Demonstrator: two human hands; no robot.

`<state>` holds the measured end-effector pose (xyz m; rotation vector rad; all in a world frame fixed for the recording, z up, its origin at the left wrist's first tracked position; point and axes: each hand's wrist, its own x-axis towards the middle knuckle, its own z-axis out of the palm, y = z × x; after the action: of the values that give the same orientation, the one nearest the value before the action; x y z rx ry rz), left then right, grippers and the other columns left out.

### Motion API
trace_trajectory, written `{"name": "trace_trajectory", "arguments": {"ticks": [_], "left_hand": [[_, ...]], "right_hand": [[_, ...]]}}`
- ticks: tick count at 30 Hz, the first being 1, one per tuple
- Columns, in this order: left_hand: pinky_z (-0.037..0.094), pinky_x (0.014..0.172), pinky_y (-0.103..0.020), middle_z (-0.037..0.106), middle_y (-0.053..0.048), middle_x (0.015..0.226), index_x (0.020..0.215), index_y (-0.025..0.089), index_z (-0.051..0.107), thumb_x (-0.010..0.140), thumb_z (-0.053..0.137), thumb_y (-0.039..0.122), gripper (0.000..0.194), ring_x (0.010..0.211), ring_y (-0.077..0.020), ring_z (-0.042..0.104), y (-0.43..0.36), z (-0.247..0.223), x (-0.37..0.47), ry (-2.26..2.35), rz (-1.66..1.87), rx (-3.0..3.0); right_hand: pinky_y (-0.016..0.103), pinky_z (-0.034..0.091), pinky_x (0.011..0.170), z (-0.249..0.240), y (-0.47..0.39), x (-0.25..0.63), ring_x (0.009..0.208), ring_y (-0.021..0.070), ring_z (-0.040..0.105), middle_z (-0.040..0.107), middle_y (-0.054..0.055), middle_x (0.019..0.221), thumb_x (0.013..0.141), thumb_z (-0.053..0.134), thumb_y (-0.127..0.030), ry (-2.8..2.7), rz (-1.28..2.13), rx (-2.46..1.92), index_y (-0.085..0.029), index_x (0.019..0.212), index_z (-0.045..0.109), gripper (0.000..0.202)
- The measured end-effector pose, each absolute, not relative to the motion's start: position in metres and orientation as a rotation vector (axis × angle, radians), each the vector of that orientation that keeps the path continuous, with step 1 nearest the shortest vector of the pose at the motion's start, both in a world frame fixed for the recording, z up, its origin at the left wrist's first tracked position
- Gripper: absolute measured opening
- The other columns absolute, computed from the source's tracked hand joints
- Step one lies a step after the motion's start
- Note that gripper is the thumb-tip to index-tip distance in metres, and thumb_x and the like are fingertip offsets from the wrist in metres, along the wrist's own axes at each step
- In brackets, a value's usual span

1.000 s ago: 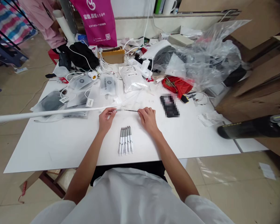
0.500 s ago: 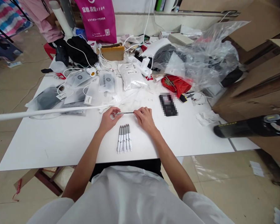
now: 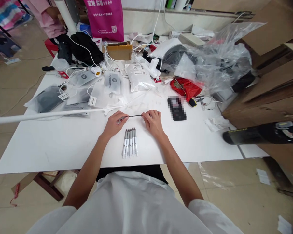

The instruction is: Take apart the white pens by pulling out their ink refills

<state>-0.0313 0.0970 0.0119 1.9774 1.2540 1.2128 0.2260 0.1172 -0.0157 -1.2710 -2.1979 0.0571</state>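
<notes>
A thin dark rod [image 3: 135, 115], like a pen refill, is stretched level between my two hands above the white table [image 3: 70, 143]. My left hand [image 3: 114, 124] pinches its left end, and my right hand [image 3: 153, 123] pinches its right end. Something light shows within the fingers of my left hand, too small to make out. Just below the hands, several white pens with grey grips [image 3: 130, 143] lie side by side on the table, their dark tips pointing away from me.
A phone [image 3: 177, 108] lies to the right. Plastic-wrapped packages [image 3: 112, 83], cables, a red bag [image 3: 189, 89] and clear plastic [image 3: 217, 61] crowd the back. A black bottle [image 3: 258, 133] is at the right; a white bar [image 3: 51, 115] crosses the left. A person in pink stands back left.
More of the dark rod shows between my hands, and its silvery part by my left fingers is no longer seen. The view has shifted slightly.
</notes>
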Motion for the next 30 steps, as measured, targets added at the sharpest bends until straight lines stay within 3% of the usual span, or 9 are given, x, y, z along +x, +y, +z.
{"name": "trace_trajectory", "arguments": {"ticks": [10, 20, 26, 30], "left_hand": [[0.047, 0.068, -0.028, 0.072, -0.005, 0.094, 0.105, 0.020, 0.078, 0.106, 0.065, 0.036, 0.021, 0.079, -0.0147, 0.062, 0.099, 0.008, -0.033, 1.292, 1.272, 2.005], [0.055, 0.084, -0.031, 0.073, -0.006, 0.100, 0.109, 0.024, 0.076, 0.110, 0.058, 0.033, 0.020, 0.092, -0.0185, 0.070, 0.097, 0.001, -0.033, 1.267, 1.190, 2.127], [0.055, 0.084, -0.031, 0.074, -0.004, 0.100, 0.106, 0.026, 0.076, 0.109, 0.056, 0.033, 0.021, 0.090, -0.0190, 0.071, 0.095, -0.002, -0.035, 1.392, 1.179, 2.166], [0.053, 0.074, -0.030, 0.074, -0.004, 0.100, 0.106, 0.026, 0.076, 0.109, 0.056, 0.039, 0.024, 0.086, -0.0182, 0.069, 0.095, -0.001, -0.037, 1.429, 1.122, 2.118]], "right_hand": [[0.043, 0.033, 0.089, -0.014, 0.118, 0.229, 0.095, 0.0250, 0.051, 0.065, 0.009, 0.104, 0.112, 0.045, -0.026, -2.157, 0.056, -1.298, -0.025, 0.117, 0.069, 0.024], [0.041, 0.035, 0.088, -0.019, 0.119, 0.227, 0.098, 0.0250, 0.054, 0.066, 0.009, 0.105, 0.108, 0.052, -0.016, -2.257, -0.020, -1.148, -0.024, 0.120, 0.068, 0.022], [0.040, 0.035, 0.086, -0.021, 0.120, 0.227, 0.096, 0.0233, 0.055, 0.066, 0.008, 0.104, 0.111, 0.048, -0.020, -2.238, -0.015, -1.137, -0.024, 0.118, 0.068, 0.022], [0.039, 0.034, 0.087, -0.020, 0.120, 0.227, 0.097, 0.0234, 0.054, 0.066, 0.008, 0.104, 0.113, 0.045, -0.024, -2.244, -0.005, -1.178, -0.024, 0.118, 0.069, 0.024]]}}
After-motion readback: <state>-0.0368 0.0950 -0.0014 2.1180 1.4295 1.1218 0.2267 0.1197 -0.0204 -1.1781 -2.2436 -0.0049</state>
